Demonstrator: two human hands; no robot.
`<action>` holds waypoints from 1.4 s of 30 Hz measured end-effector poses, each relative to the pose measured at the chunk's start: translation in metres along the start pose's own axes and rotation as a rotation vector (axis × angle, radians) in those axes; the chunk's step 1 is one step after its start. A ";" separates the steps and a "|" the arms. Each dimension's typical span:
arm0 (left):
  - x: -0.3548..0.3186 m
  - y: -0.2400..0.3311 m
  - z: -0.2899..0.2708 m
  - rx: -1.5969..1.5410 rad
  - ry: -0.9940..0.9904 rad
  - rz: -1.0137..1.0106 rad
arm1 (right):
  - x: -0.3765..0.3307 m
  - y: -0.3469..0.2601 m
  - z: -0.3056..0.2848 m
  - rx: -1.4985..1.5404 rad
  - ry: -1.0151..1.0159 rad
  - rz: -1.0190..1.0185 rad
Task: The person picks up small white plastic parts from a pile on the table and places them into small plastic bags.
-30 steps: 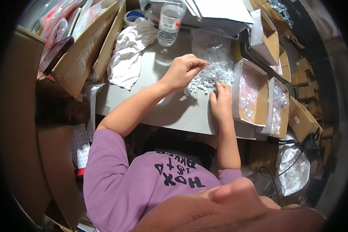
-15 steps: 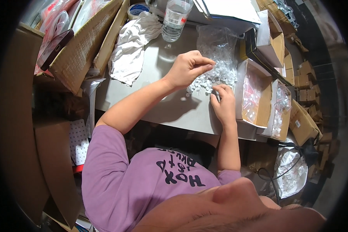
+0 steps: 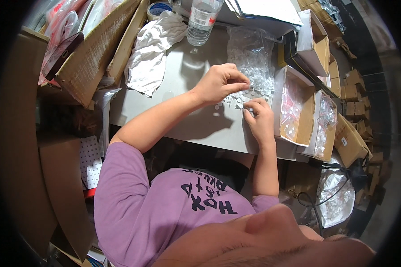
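My left hand point(image 3: 220, 83) is raised over the table, thumb and index fingertip brought together. Whatever sits in that pinch is too small to make out. Beneath and beyond it lies a loose pile of small round whitish plastic pieces point(image 3: 262, 83), spilling from a clear plastic bag point(image 3: 249, 42). At the pile's near edge, my right hand point(image 3: 259, 116) rests low with bent fingers and thumb close together. Its fingertips are by a few of the pieces, and I cannot see whether one is between them.
Right of the pile stand an open box with clear packets point(image 3: 292, 107) and another box of bagged pieces point(image 3: 323, 127). A water bottle point(image 3: 202, 22), a crumpled white cloth point(image 3: 151, 53) and a tape roll point(image 3: 159, 10) are at the back. Cardboard boxes point(image 3: 91, 49) crowd the left.
My left hand has shifted slightly right and down, its pinch lower over the pile. My right hand has moved a little right, its fingers and thumb closer together.
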State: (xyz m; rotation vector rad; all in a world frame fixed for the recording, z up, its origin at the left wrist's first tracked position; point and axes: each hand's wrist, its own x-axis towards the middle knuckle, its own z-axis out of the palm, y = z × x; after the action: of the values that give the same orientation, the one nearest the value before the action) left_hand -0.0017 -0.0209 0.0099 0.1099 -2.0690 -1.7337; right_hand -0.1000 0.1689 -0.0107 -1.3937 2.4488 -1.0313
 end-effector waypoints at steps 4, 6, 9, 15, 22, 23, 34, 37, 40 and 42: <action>0.000 -0.006 0.006 0.007 0.025 0.096 | -0.003 -0.002 -0.003 -0.010 0.005 0.065; 0.000 -0.003 0.004 0.041 0.011 0.086 | -0.003 -0.004 -0.004 -0.031 0.025 0.067; 0.000 -0.013 0.006 -0.009 0.001 0.090 | -0.004 -0.006 -0.004 -0.067 0.045 0.014; -0.001 -0.006 0.006 0.016 0.015 0.098 | -0.007 -0.011 -0.005 -0.214 -0.019 -0.074; 0.000 -0.008 0.009 -0.030 0.117 0.142 | -0.008 -0.019 -0.005 -0.256 -0.012 -0.099; 0.000 -0.004 0.007 -0.032 0.113 0.142 | -0.009 -0.019 -0.005 -0.252 -0.010 -0.100; 0.003 -0.011 0.000 0.127 0.048 0.057 | -0.015 -0.016 -0.002 -0.317 0.000 -0.130; 0.001 -0.017 0.003 0.260 -0.014 0.029 | -0.015 -0.014 -0.001 -0.335 0.006 -0.149; 0.000 -0.019 0.005 0.300 -0.022 0.179 | -0.015 -0.012 -0.002 -0.348 0.015 -0.158; 0.002 -0.012 0.003 0.209 -0.088 0.194 | -0.014 -0.010 -0.003 -0.342 0.024 -0.158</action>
State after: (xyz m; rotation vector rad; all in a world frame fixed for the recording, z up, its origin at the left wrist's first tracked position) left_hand -0.0067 -0.0212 -0.0013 -0.1033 -2.2384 -1.4295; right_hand -0.0862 0.1784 -0.0047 -1.7059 2.6621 -0.6786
